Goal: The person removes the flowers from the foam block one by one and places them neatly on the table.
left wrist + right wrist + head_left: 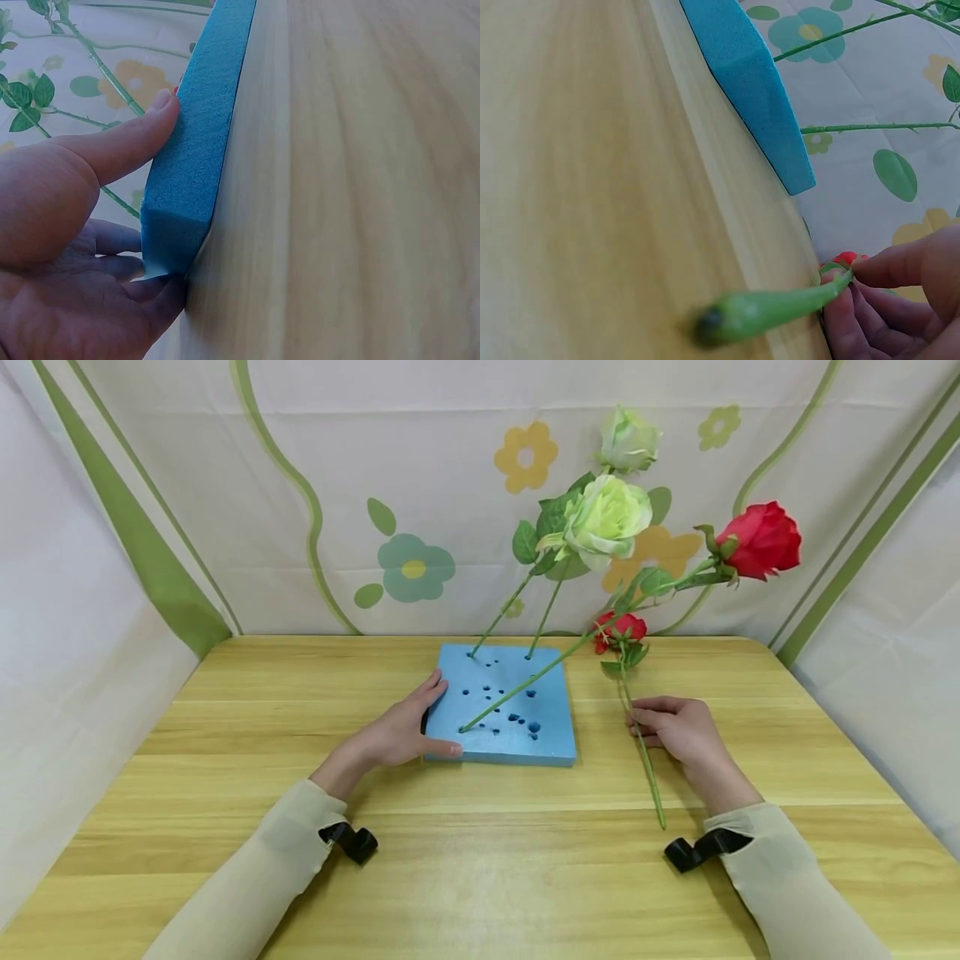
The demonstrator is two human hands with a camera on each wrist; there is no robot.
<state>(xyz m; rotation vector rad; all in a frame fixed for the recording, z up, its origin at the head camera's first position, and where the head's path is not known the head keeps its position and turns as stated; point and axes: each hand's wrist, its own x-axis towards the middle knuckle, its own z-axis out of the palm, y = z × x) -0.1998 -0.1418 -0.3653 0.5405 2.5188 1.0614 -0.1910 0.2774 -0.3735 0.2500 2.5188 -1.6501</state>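
Observation:
A blue foam block (551,718) with several holes lies on the table. My left hand (405,727) holds it at its near left corner, the thumb (139,142) against the front edge and the other fingers along the left side. Two pale green roses (609,518) stand in its back holes, leaning right. A red rose (761,541) slants far to the right from a front left hole. My right hand (678,727) pinches the green stem (772,311) of another red rose (626,627) to the right of the block. Its flower points away and its cut end points toward me.
The wooden table (480,877) runs back to a white curtain (315,410) printed with flowers, and similar cloth hangs at both sides. A black camera mount (352,842) sits on the left wrist, another (705,849) on the right.

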